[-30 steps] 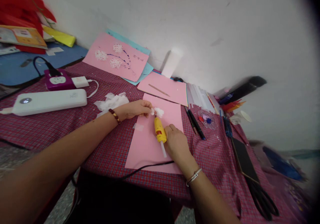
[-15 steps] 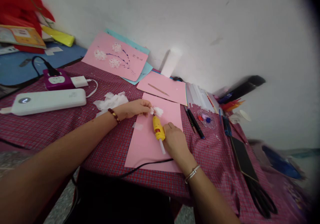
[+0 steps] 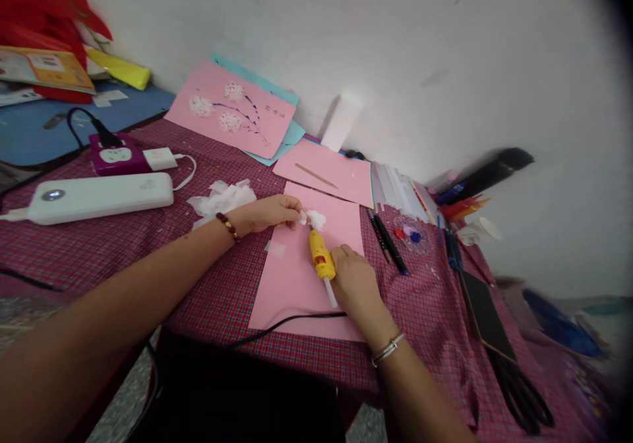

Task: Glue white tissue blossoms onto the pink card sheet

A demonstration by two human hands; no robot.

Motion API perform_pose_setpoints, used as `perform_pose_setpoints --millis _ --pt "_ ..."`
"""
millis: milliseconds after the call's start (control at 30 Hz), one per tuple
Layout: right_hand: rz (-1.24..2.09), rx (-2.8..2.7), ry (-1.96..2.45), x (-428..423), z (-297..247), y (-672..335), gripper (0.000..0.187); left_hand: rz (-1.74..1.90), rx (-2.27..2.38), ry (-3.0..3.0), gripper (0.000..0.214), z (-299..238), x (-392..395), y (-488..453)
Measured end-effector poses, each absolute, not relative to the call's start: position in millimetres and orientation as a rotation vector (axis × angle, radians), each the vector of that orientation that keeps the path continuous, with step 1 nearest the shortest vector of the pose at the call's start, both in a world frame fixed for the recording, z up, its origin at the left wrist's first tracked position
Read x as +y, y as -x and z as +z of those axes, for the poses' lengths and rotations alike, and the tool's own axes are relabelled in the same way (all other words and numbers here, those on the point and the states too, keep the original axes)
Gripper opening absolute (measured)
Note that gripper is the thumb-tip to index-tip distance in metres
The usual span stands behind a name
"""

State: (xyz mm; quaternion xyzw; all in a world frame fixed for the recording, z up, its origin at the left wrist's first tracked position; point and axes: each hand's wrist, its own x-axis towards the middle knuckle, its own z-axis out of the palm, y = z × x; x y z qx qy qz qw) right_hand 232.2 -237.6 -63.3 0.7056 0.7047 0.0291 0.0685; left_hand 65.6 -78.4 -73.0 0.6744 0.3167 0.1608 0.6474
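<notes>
My right hand is closed round a yellow glue gun, whose nozzle points at a small white tissue tuft. My left hand pinches that tuft at its left edge. Both rest on a pink paper sheet lying on the red checked tablecloth. A white glue stick pokes out of the gun's back end. The gun's black cord runs off the table's front edge.
Crumpled white tissue lies left of my left hand. A white power bank and purple socket sit far left. Pens, a paint palette and a black pad lie right. A finished pink flower card leans on the wall.
Hardly anything has changed: both hands stay at the tuft, and the glue gun has shifted very slightly while the view drifts a little.
</notes>
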Motion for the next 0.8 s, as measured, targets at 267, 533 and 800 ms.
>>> perform_pose_setpoints --millis 267,533,800 --pt "0.041 2.065 -2.160 -240.7 -58.9 -231.8 0.016 0.372 0.736 -1.575 0.012 -75.4 -78.2 -65.2" --pt "0.054 2.074 -2.144 -241.1 -57.6 -231.4 0.016 0.375 0.721 -1.593 0.012 -78.9 -76.0 -66.1" --pt "0.099 2.143 -2.074 -233.6 -59.9 -227.8 0.008 0.377 0.737 -1.557 0.009 -79.5 -76.5 -65.7"
